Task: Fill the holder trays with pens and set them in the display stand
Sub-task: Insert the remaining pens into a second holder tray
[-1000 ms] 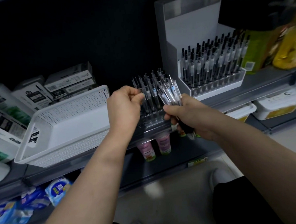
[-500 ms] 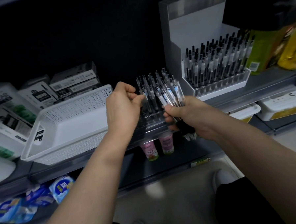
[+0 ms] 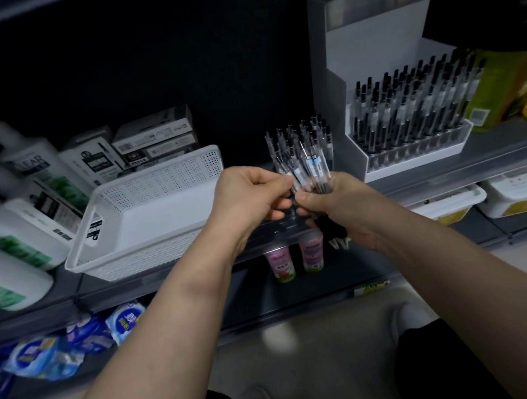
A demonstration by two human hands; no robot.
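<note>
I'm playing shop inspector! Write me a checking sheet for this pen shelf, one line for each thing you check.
Surface: grey shop shelf, dimly lit.
Job's things: white display stand holding one full tray of pens; clear holder tray on the shelf under the hands, partly filled.
Clutter: white basket, boxes and white bottles to the left; pink cups and blue packets below.
Grippers: right hand grips a bundle of pens; left hand pinches at the same bundle.
Cables: nothing seen.
Surroundings: dark back wall, pale floor.
</note>
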